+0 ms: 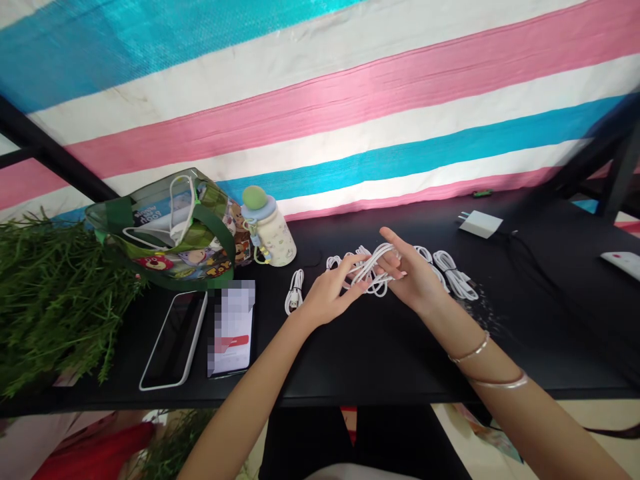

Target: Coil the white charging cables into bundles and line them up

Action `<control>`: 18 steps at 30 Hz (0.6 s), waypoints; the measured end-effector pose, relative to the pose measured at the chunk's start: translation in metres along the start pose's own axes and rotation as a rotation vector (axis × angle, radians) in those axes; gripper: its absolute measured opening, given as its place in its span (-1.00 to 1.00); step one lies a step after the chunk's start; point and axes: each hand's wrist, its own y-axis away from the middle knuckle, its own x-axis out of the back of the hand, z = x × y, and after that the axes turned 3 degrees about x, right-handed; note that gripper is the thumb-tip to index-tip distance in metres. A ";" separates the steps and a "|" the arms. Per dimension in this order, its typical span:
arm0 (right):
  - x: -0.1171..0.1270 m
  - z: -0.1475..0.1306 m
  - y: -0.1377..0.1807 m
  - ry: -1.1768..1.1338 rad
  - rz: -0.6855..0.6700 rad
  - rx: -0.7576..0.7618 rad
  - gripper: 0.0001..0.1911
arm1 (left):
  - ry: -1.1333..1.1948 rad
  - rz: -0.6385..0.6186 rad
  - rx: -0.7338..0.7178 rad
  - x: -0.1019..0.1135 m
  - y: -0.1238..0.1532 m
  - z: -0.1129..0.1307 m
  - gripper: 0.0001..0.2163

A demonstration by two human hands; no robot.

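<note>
Between my two hands, above the black table, is a looped white charging cable [373, 267]. My left hand [330, 287] pinches its left side with thumb and fingers. The fingers of my right hand [413, 273] curl around the loops at the other side, while that thumb points up and away. Just left of my left hand lies a coiled white cable [295, 292] with its plug showing. Beyond my right hand rests another bundled white cable [455, 275]. More white cable coils lie behind my hands, partly hidden by them.
On the left stand a green-handled bag [170, 250], a bottle [273, 233] with a green-topped lid, and leafy greenery [60, 300]. Two phones, one dark [175, 340] and one lit [233, 330], lie in front. A white power adapter [480, 224] and a white mouse [623, 263] are at right.
</note>
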 end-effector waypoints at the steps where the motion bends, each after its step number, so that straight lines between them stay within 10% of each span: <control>1: 0.000 -0.001 0.001 -0.020 0.001 -0.016 -0.68 | 0.021 -0.001 -0.005 0.000 0.000 0.000 -0.63; 18: -0.002 -0.004 0.002 -0.178 -0.018 -0.110 -0.74 | -0.009 0.126 -0.020 -0.007 -0.004 -0.008 -0.74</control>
